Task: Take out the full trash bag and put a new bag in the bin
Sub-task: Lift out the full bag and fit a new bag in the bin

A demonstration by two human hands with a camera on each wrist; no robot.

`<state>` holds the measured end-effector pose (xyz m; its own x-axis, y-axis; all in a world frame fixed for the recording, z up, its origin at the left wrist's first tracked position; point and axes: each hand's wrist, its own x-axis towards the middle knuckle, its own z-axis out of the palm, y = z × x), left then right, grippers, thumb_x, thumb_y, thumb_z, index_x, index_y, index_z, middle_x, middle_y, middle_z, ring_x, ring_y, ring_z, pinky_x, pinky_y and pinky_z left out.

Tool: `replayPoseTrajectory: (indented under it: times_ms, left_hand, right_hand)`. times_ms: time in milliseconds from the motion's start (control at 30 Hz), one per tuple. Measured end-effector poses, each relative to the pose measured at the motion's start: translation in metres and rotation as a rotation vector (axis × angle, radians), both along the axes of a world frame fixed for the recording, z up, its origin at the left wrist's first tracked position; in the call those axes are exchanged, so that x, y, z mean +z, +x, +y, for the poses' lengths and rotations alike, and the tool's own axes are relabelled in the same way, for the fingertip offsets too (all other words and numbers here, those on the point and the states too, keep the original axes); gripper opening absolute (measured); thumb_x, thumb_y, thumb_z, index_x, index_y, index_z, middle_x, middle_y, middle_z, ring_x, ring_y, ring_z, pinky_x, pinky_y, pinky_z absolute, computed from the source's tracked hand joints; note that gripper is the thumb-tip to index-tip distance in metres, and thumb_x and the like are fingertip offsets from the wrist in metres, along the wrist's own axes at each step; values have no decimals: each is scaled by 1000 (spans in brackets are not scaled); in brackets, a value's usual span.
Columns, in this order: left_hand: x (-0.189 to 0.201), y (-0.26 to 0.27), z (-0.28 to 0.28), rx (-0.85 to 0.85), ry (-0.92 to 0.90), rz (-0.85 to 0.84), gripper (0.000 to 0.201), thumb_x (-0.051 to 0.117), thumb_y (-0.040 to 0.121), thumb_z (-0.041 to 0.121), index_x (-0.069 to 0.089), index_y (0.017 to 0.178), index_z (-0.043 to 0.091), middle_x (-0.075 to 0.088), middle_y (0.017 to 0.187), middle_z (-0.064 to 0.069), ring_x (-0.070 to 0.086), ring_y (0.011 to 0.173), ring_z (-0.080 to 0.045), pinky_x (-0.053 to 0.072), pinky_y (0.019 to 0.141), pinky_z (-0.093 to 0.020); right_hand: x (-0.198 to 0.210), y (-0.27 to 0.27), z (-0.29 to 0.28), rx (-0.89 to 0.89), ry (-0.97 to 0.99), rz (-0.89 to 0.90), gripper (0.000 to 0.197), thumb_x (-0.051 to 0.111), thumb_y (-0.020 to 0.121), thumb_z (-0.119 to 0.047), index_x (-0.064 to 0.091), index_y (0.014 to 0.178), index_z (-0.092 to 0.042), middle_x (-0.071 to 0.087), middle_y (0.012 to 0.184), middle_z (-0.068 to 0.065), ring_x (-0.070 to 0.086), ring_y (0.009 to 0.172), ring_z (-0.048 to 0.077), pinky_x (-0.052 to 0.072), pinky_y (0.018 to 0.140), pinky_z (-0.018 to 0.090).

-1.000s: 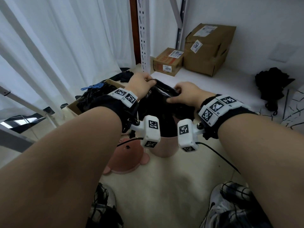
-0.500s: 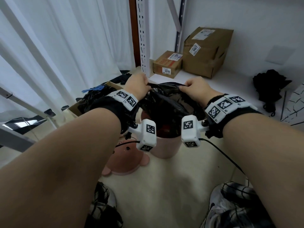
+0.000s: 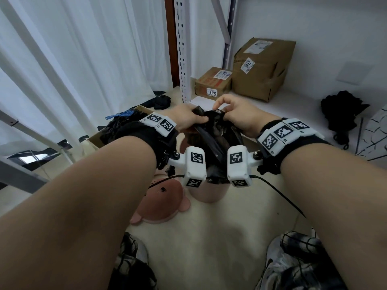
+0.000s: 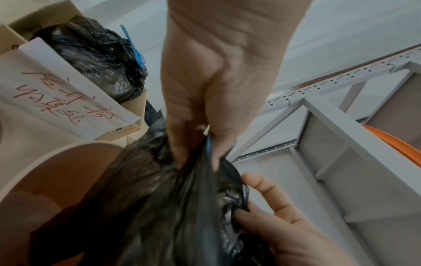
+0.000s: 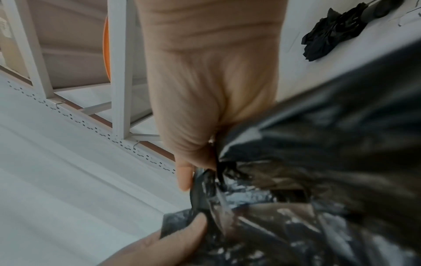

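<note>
A black trash bag point(image 3: 211, 139) sits in a small pink bin point(image 3: 207, 191) on the floor, its mouth gathered into a bunch above the bin. My left hand point(image 3: 188, 120) grips the gathered bag top point(image 4: 173, 198) from the left, thumb and fingers pinched on the plastic. My right hand point(image 3: 236, 114) pinches the bag's rim point(image 5: 212, 181) from the right, close to the left hand. The bag's blue drawstring point(image 4: 207, 145) shows between my left thumb and fingers. The pink bin rim point(image 4: 45, 162) is below the bag.
A pink bear-shaped lid point(image 3: 161, 204) lies on the floor left of the bin. A cardboard box holding another black bag point(image 4: 91, 54) stands at left. Two cardboard boxes point(image 3: 261, 65) sit by the wall, with white metal shelving point(image 3: 182, 49) and a black umbrella point(image 3: 343, 114) nearby.
Both hands have come together, drawing the bag's open mouth closed into a bunch above the bin. Half a second ago they held the rim apart.
</note>
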<state>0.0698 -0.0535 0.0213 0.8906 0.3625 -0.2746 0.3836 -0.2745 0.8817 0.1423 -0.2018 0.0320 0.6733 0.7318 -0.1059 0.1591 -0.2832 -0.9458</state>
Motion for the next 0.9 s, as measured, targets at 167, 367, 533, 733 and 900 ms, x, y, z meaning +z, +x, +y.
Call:
replayPoseTrajectory:
  times_ms: [167,367,533,733,900]
  left_hand:
    - [2,3,13,186,342,-185,27,51,81,-5,68,101,-3,67,101,-22,64,96,-33,52,93,-42]
    - [-2,-14,32,175,696,-209,42,39,81,-10,65,111,3,63,117,-18,58,111,-32,46,96,-35]
    - [2,-14,25,3,353,-318,39,39,78,-16,48,78,22,53,80,2,52,73,-16,42,55,-8]
    - [16,-7,7,109,76,-316,25,39,82,-3,46,84,21,52,78,-7,51,72,-21,43,63,-30]
    - [14,-9,8,-116,448,-132,40,68,82,36,57,111,11,59,97,-1,56,92,-16,44,85,-28]
  right_hand:
    - [-2,6,0,-193,-203,-153,15,50,84,-5,59,73,-9,53,71,13,51,62,19,41,54,22]
    - [-25,26,-22,-294,-839,-511,31,56,88,-32,53,89,-1,56,100,18,52,89,32,41,74,34]
    - [-26,20,-4,-239,-419,-459,108,73,54,-69,29,139,-19,39,143,8,40,130,29,33,109,53]
    - [-27,10,20,-40,-451,-432,29,75,71,-42,66,87,-21,62,91,2,58,91,23,43,85,29]
    - [-26,11,20,-167,-274,-437,17,62,83,-17,51,71,-16,54,72,4,53,79,24,38,63,29]
